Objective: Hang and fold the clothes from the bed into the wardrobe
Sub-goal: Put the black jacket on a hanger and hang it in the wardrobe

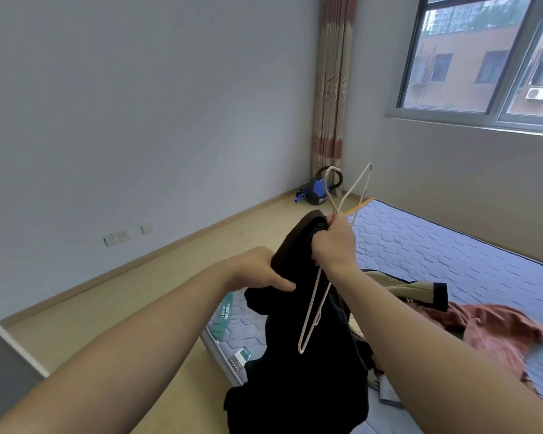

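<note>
A black garment [298, 371] hangs in front of me over the near corner of the bed [452, 255]. My right hand [334, 242] grips a thin white wire hanger [314, 305] together with the garment's top edge; the hanger's hook and one arm stick up above the fist. My left hand [261, 270] pinches the garment's left side, thumb lying across the cloth. On the mattress behind lie a tan garment with dark trim [417, 291] and a pink garment [496, 330].
A blue vacuum cleaner [318, 189] sits on the floor by the curtain [333, 89] in the far corner. Wall sockets [119, 237] are low on the left wall. A window [483, 57] fills the upper right. Beige floor runs along the bed's left side.
</note>
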